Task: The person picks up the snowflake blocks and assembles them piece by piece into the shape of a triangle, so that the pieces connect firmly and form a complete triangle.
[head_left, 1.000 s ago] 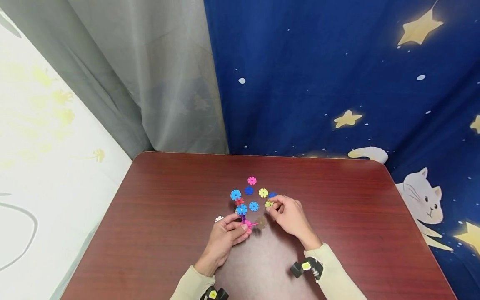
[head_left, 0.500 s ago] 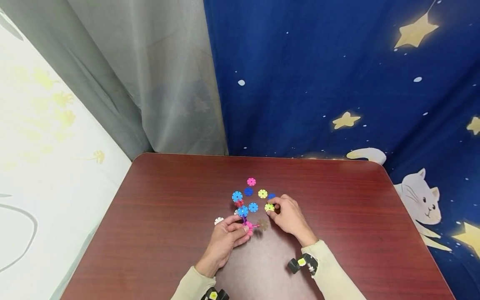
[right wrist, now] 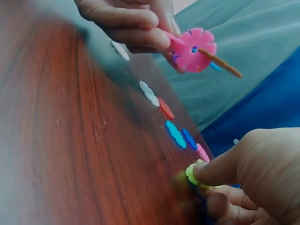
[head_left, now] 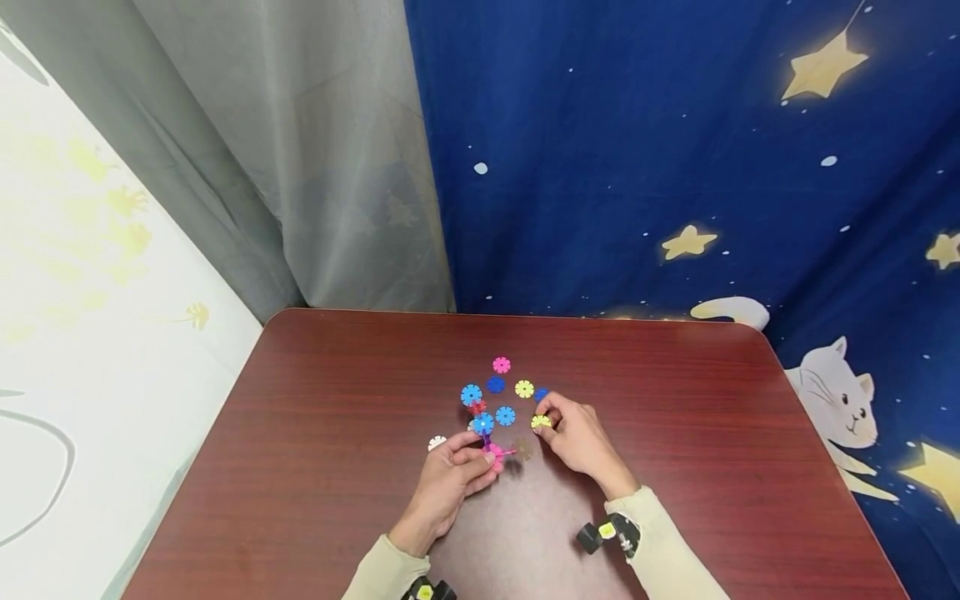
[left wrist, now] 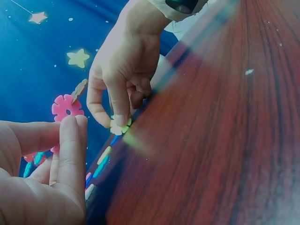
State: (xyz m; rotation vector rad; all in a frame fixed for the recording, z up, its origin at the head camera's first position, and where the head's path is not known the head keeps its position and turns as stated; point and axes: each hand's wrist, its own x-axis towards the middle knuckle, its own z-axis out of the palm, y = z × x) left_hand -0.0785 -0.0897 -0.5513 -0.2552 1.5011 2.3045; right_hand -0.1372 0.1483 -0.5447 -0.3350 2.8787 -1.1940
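My left hand pinches a chain of notched snowflake discs above the table by its pink disc. In the right wrist view a brown disc juts from that pink part. Up the chain in the head view come a purple piece, a light-blue disc, a red disc and another light-blue disc. My right hand pinches a yellow-green disc between thumb and index finger, low over the table; the fingertips cover part of it.
Loose discs lie beyond the hands on the dark red table: pink, dark blue, yellow, light blue and white. Another dark-blue disc sits beside the right fingers. Curtains hang behind the far edge.
The right fingers have closed on the yellow-green disc and drawn it slightly toward the person, tilting it. The left hand keeps its grip on the chain, nearly still.
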